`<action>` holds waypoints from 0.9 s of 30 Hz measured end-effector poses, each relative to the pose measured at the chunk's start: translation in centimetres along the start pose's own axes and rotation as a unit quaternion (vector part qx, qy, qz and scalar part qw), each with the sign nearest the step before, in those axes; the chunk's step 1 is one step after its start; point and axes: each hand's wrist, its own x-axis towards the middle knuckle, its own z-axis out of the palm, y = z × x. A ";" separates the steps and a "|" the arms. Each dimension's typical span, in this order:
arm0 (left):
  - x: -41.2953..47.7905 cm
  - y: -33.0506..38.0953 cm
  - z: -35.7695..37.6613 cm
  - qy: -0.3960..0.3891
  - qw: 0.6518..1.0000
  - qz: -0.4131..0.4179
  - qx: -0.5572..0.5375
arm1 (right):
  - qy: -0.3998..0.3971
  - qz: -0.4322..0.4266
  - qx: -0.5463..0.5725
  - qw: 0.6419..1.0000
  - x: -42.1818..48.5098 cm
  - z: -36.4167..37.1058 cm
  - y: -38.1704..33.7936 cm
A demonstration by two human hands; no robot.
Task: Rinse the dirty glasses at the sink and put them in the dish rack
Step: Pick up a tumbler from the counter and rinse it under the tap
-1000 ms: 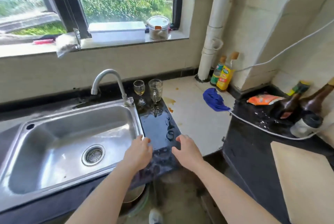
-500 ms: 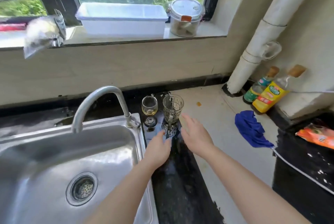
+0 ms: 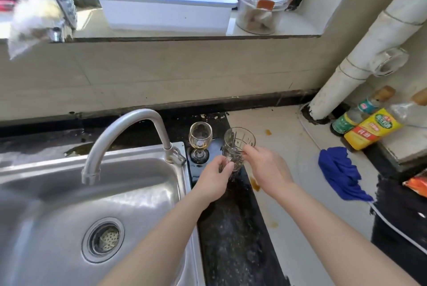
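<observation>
Two dirty glasses stand on the dark counter strip right of the sink (image 3: 69,193). The small wine glass (image 3: 200,136) holds a little yellow liquid and stands untouched near the faucet (image 3: 129,128). A cut-pattern goblet (image 3: 238,144) is to its right. My left hand (image 3: 213,178) pinches the goblet's lower part from the left, and my right hand (image 3: 268,170) grips it from the right. A white plastic tub (image 3: 166,8) sits on the window sill; no dish rack is plainly seen.
A lidded clear jar (image 3: 263,1) stands on the sill beside the tub. A white pipe (image 3: 360,54), two bottles (image 3: 369,124) and a blue cloth (image 3: 339,172) are at the right. Brown spill stains (image 3: 255,185) mark the pale counter.
Both hands moved forward from the counter's near edge to the goblet and closed on it. The view came closer to the glasses.
</observation>
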 end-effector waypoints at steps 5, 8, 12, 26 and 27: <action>-4.7 -1.7 -2.4 -0.058 0.997 0.032 -0.036 | -0.036 -0.022 0.055 0.998 -3.3 -1.6 -2.1; -7.9 -3.5 -4.7 -0.059 0.996 0.028 -0.061 | -0.067 -0.053 0.110 0.990 -4.7 -2.2 -5.1; -12.2 -6.6 -9.2 -0.023 0.983 -0.029 -0.181 | -0.064 -0.007 0.260 0.964 -5.1 -2.2 -10.1; -13.8 -13.4 -19.5 0.017 0.977 -0.059 -0.202 | -0.001 0.231 0.149 0.961 5.4 8.1 -17.2; -13.7 -13.7 -19.6 0.018 0.976 -0.059 -0.207 | 0.004 0.226 0.137 0.964 5.3 8.3 -17.2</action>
